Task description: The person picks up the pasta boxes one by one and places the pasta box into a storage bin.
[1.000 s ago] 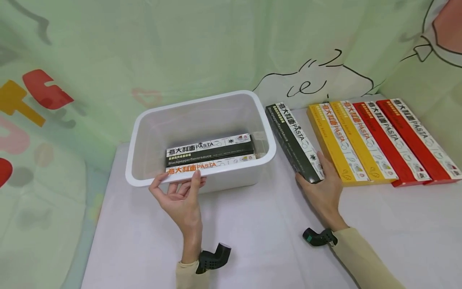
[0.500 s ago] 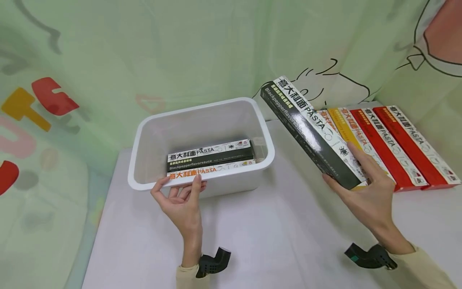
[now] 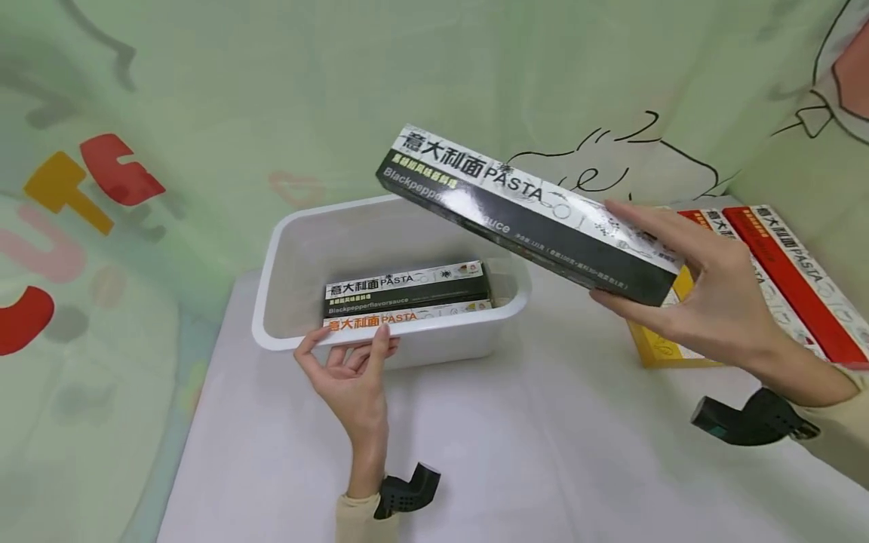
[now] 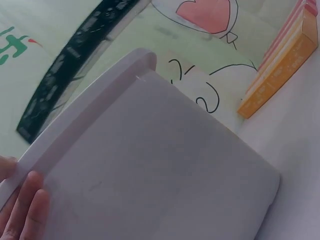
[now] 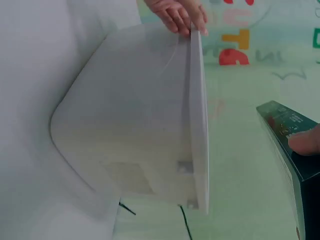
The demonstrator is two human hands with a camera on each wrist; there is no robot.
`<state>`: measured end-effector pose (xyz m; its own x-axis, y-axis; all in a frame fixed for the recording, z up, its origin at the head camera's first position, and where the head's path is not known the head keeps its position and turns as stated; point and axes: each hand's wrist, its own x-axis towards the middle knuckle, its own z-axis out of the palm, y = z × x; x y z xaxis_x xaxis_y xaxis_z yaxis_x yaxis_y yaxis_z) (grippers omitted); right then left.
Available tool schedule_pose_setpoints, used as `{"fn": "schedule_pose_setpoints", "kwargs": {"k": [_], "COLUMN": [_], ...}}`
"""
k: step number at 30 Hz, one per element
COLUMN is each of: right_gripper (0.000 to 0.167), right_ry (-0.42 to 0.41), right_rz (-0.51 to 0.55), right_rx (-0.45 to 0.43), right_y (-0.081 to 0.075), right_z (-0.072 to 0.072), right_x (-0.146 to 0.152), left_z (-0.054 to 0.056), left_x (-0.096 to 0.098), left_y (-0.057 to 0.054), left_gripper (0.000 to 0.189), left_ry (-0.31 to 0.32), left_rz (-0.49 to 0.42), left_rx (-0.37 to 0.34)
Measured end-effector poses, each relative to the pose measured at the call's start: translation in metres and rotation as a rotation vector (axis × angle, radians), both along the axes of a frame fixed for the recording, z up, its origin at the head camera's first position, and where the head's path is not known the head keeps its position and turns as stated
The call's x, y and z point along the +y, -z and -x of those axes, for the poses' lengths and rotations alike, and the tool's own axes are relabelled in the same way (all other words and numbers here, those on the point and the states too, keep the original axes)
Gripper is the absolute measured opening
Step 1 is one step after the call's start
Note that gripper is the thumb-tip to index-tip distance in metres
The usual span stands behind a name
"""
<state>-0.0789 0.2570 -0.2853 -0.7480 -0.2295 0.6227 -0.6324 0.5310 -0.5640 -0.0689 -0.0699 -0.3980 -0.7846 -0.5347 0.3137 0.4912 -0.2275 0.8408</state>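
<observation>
In the head view my right hand [image 3: 726, 302] grips the near right end of a black-and-white pasta box [image 3: 529, 219], raised and slanting over the right part of a white plastic bin [image 3: 434, 354]. The right wrist view shows my thumb [image 5: 305, 142] against this box [image 5: 285, 122]. My left hand [image 3: 356, 377] holds the bin's front rim, thumb on top and fingers curled beneath, as the left wrist view also shows at the bin wall [image 4: 150, 165]. Inside the bin lie a black pasta box [image 3: 407, 290] and one with orange lettering [image 3: 407, 317], side by side.
Right of the bin, yellow pasta boxes [image 3: 655, 351] and red pasta boxes [image 3: 801, 264] lie in a row on the white-covered table [image 3: 529, 437]. My right hand partly hides them. A green printed curtain [image 3: 339, 90] stands behind the table.
My right hand has lifted the black pasta box off the table and carried it left over the bin, turning it flatter across the view. My left hand keeps its hold on the rim.
</observation>
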Motion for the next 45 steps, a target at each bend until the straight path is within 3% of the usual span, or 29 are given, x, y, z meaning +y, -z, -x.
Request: {"fn": "schedule_pose_setpoints", "kwargs": {"k": [7,13,19,25,36,45], "right_gripper": [0.096,0.089,0.084,0.077,0.072,0.072], "right_ry": [-0.194,-0.292,-0.354,-0.398,-0.455,-0.443], "right_rz": [-0.185,-0.293,-0.381,-0.448,-0.519,-0.524], "right_rx": [-0.001,-0.102,-0.254,-0.390,-0.445,-0.535], "right_y": [-0.027,-0.036,-0.041,-0.039,-0.027,-0.011], "right_z": [0.030,0.055,0.068,0.077,0.095,0.099], "right_x": [-0.020,-0.040,-0.055,-0.068,-0.080,-0.091], "left_z": [-0.001,-0.003,-0.005,-0.007,-0.009,-0.012], "left_x": [0.005,0.008,0.011,0.013,0.014,0.015], "left_y": [-0.001,-0.001,-0.002,-0.003,-0.004,-0.004], "left_gripper": [0.064,0.063,0.063,0.065,0.066,0.069], "left_ry": [0.008,0.012,0.031,0.034,0.036,0.039], "left_rz": [0.020,0.012,0.021,0.018,0.022,0.022], "left_rx": [-0.003,-0.001,0.000,-0.002,-0.007,-0.004]}}
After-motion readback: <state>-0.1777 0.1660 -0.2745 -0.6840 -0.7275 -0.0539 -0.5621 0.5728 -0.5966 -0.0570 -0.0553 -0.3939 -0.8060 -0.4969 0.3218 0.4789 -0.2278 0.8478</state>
